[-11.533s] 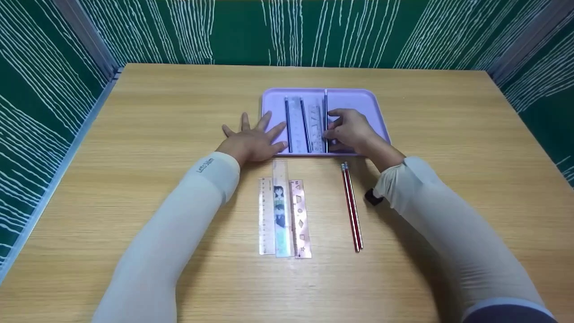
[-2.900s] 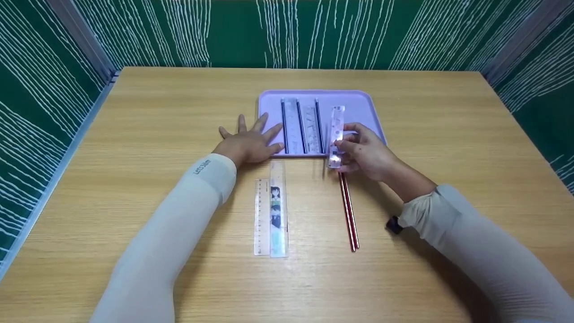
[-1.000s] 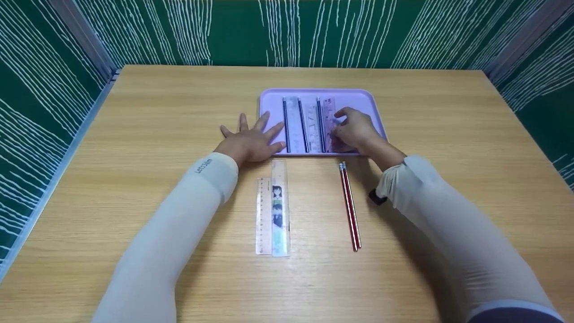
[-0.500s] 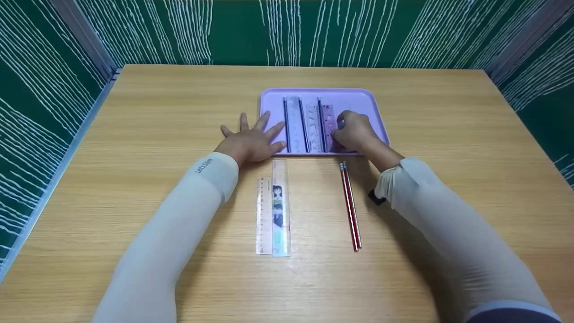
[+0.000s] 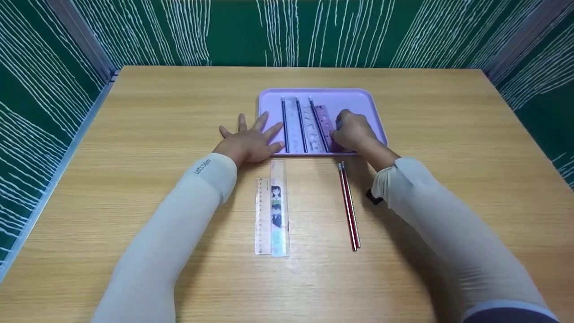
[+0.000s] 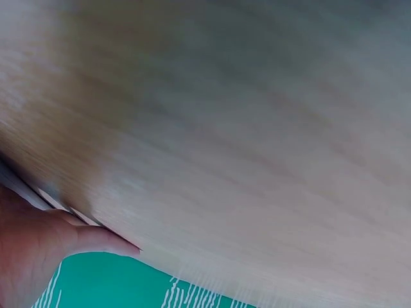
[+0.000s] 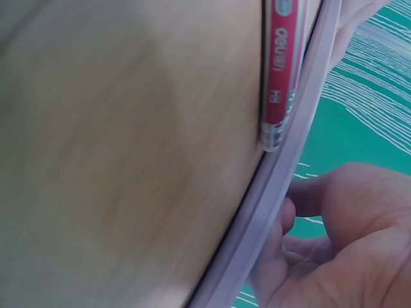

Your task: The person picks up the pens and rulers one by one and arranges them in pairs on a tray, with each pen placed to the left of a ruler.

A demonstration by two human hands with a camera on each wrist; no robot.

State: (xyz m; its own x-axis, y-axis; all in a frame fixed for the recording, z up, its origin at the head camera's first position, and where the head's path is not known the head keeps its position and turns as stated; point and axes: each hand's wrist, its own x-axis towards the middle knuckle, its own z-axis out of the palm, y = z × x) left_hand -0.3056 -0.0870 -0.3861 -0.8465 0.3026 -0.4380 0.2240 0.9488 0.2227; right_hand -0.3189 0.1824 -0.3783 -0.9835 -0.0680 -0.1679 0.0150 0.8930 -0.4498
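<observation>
Hands: left hand flat, fingers spread, on worktop at tray edge, likely steadying it; right hand curled over pink stencil in tray, seating it | tray: 3 pencils, 3 rulers, alternating | worktop: 2 rulers, 2 red pencils, parallel, near edge of tray.

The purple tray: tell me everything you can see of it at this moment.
The tray is a flat, pale purple rectangle with rounded corners and a low raised rim; it looks like plastic. It lies flat on the wooden table, past the middle. In its left half lie dark pencils alternating with clear rulers, the rightmost of them slightly slanted. The right hand rests inside, touching a pinkish ruler; the left hand's spread fingers overlap its left edge.
</observation>
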